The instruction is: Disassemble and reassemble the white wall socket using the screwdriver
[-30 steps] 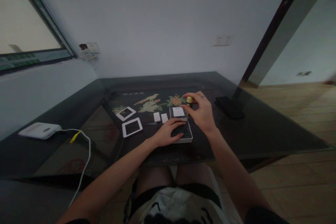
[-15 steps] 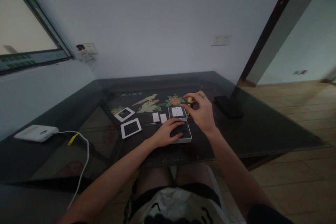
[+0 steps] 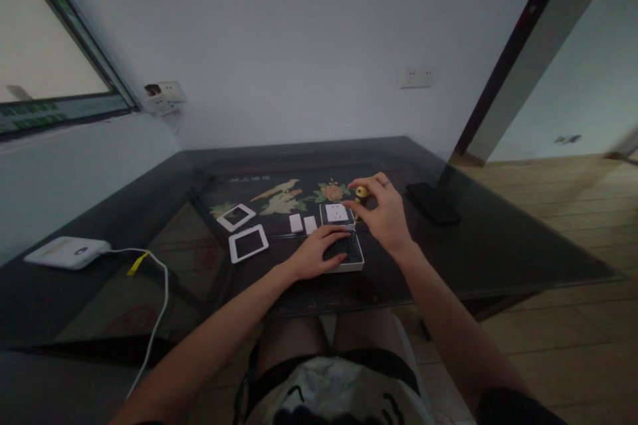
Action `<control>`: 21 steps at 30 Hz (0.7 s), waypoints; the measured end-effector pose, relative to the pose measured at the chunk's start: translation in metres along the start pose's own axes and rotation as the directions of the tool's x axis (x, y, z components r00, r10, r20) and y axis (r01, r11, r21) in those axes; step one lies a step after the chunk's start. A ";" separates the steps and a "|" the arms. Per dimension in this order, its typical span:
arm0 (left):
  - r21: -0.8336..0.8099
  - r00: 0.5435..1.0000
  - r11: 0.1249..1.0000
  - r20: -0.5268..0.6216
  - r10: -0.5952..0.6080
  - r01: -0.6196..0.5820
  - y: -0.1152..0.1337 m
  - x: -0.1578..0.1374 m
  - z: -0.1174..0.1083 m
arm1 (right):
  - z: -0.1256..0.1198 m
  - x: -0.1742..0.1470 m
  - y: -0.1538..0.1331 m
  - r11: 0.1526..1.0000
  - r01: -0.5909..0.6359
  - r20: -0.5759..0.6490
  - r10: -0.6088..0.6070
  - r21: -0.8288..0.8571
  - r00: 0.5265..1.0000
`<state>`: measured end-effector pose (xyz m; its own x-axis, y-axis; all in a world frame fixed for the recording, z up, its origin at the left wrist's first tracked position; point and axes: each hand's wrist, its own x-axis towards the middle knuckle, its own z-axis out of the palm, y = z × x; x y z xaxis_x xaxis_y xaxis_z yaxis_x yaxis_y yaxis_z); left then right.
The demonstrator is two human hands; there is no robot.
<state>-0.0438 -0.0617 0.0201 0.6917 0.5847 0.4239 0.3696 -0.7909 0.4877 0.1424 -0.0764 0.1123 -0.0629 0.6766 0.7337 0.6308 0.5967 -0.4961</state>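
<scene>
Left hand [image 3: 315, 255], fingers spread, rests on white-walled box [image 3: 353, 267] near front of table [image 3: 503, 252]; right hand [image 3: 381, 214], thumb and forefinger apart, beside socket [image 3: 337, 212]; box judged light, rigid, best gripped by side walls

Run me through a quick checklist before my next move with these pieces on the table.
1. Left grip over the white-rimmed black piece: ok, thumb and fingers spread across it.
2. Right grip on the yellow object: cannot tell; it shows between thumb and forefinger, but contact is unclear.
3. Socket piece facing up: ok, its holes are visible.
4. Two white frames away from both hands: ok, they lie off to the left.
5. White cable clear of both hands: ok, it hangs over the table's near edge.
</scene>
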 end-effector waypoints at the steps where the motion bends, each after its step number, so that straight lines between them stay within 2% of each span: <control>1: 0.003 1.000 1.000 0.002 -0.001 0.001 0.000 0.000 0.000 | 0.000 0.000 -0.001 1.000 0.000 0.002 0.000 0.008 1.000; 6: 0.019 1.000 1.000 0.011 -0.008 0.008 0.001 0.000 -0.001 | -0.005 0.002 0.000 0.971 -0.016 0.200 -0.033 0.238 0.979; 8: 0.020 1.000 1.000 0.011 -0.005 0.005 0.002 0.000 -0.001 | -0.006 0.002 0.000 0.969 -0.020 0.235 -0.040 0.247 0.971; 11: 0.024 1.000 1.000 0.005 0.001 -0.001 0.002 0.000 -0.001 | -0.002 0.002 -0.001 0.995 0.013 0.158 -0.028 0.097 0.987; 14: 0.027 1.000 1.000 0.003 0.000 0.000 0.002 0.000 -0.001 | 0.002 0.001 -0.003 0.997 -0.008 0.050 0.012 -0.077 0.999; 16: 0.025 1.000 1.000 0.006 -0.002 0.002 0.002 0.000 -0.001 | 0.002 0.002 -0.004 0.995 -0.029 0.040 0.033 -0.098 0.999; 18: 0.022 1.000 1.000 0.007 -0.005 0.005 0.001 -0.001 -0.001 | -0.001 0.004 -0.003 0.999 -0.030 0.088 0.032 -0.029 0.996; 21: 0.025 1.000 1.000 0.007 -0.008 0.008 0.001 -0.001 0.000 | -0.009 0.008 -0.001 0.987 -0.023 0.227 -0.014 0.161 0.974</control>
<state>-0.0443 -0.0627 0.0200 0.6927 0.5902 0.4146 0.3906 -0.7902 0.4723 0.1477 -0.0751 0.1231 -0.2455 0.7482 0.6164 0.4994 0.6426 -0.5810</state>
